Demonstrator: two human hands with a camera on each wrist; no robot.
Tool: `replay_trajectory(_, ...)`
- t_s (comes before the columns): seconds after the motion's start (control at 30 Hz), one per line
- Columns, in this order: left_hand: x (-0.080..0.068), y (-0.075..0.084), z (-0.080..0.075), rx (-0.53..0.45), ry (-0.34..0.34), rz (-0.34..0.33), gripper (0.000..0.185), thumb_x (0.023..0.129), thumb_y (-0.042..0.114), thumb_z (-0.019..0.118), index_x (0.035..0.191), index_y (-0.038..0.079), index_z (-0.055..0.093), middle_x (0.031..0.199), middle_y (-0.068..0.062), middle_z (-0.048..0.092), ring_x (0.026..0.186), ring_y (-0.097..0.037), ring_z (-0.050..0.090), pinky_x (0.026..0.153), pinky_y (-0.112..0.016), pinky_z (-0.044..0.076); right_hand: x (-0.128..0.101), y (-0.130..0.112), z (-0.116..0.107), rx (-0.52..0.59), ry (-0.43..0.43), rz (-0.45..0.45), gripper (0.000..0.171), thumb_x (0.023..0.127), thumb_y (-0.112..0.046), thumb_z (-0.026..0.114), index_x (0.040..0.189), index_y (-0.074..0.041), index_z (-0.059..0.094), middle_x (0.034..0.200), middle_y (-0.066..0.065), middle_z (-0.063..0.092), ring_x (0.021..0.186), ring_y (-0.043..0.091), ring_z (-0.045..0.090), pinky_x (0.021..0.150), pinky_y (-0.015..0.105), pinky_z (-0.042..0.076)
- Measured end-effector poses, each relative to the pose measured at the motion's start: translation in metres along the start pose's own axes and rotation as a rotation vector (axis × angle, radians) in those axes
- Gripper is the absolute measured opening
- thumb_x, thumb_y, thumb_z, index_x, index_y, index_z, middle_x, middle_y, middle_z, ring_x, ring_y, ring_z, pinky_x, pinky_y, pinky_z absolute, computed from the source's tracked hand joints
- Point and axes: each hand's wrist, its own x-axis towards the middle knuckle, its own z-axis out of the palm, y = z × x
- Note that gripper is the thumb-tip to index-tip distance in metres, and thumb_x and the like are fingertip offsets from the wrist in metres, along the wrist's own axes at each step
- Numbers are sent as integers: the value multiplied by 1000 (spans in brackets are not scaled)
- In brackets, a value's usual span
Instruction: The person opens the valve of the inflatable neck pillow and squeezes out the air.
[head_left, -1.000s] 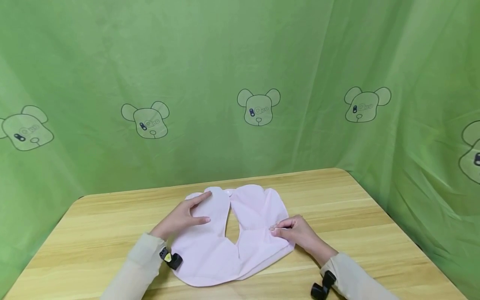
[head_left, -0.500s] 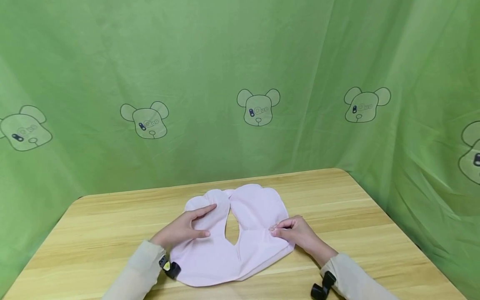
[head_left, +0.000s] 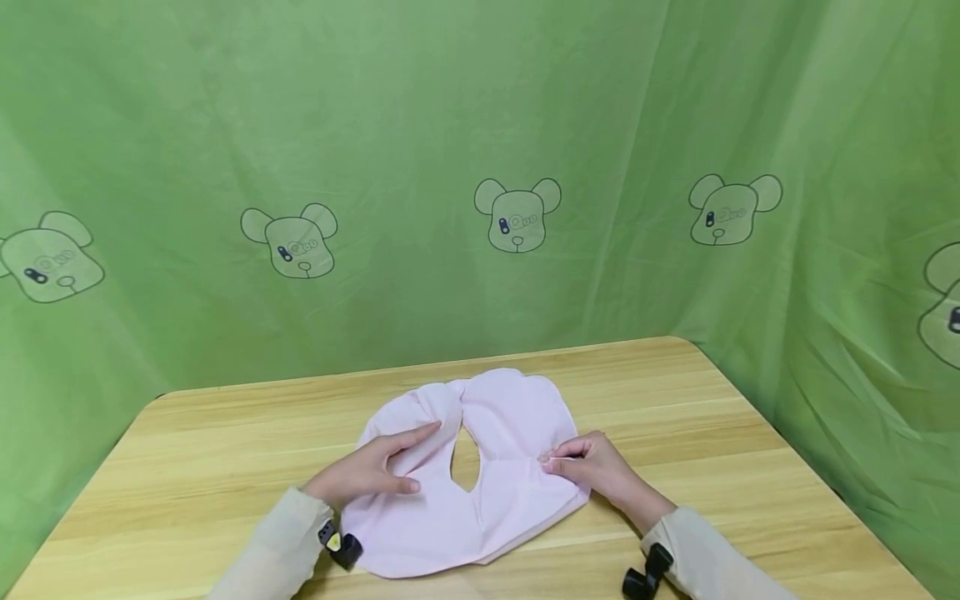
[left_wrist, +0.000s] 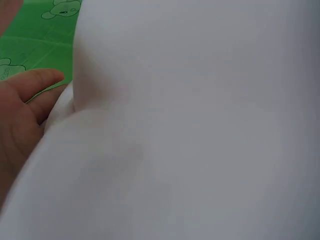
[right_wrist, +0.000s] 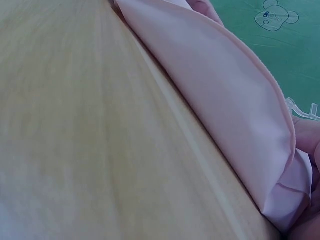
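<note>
A pale pink cloth bib point(head_left: 487, 492) lay flat on the middle of the wooden table point(head_left: 187, 450), soft and matte, rounded like a horseshoe with two lobed straps curving round a teardrop neck opening. The left hand point(head_left: 371, 467) rested on the bib's left strap, forefinger stretched out straight and thumb laid along the fabric, which puckered into a shallow fold between them; whether it truly pinched that fold could not be told. The right hand point(head_left: 592, 467) pinched the bib's right edge between curled fingertips. The tabletop showed light, straight-grained planks with a rounded corner. A green curtain point(head_left: 480, 125) printed with bear heads hung close behind and around the table, and black camera mounts sat on both cream sleeves. The left wrist view was filled almost wholly by blurred pinkish-white fabric point(left_wrist: 200, 130), with only the thumb point(left_wrist: 35, 85) at its edge. The right wrist view alone showed the bib's point(right_wrist: 230, 95) stitched, doubled hem lifting off the wood grain point(right_wrist: 75, 130)
</note>
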Motion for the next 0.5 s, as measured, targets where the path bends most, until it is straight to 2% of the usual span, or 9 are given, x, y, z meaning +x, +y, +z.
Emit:
replay_trajectory(0.27,1,1,6,94,-49,3,83,82,28,73,149,13,26,155,-3,25,141,-29,19,114,-28,13,0,-1,1,-20,18,30,18,76,-9,78,85,5,73,87,15,71,79,10,62,69,20,49)
replay_trajectory(0.5,3,0,16,68,-91,-32,84,84,27,71,150,10,23,156,-2,21,143,-25,13,113,-21,12,2,3,0,-22,4,31,18,77,-9,76,86,7,72,88,14,72,81,11,63,70,19,49)
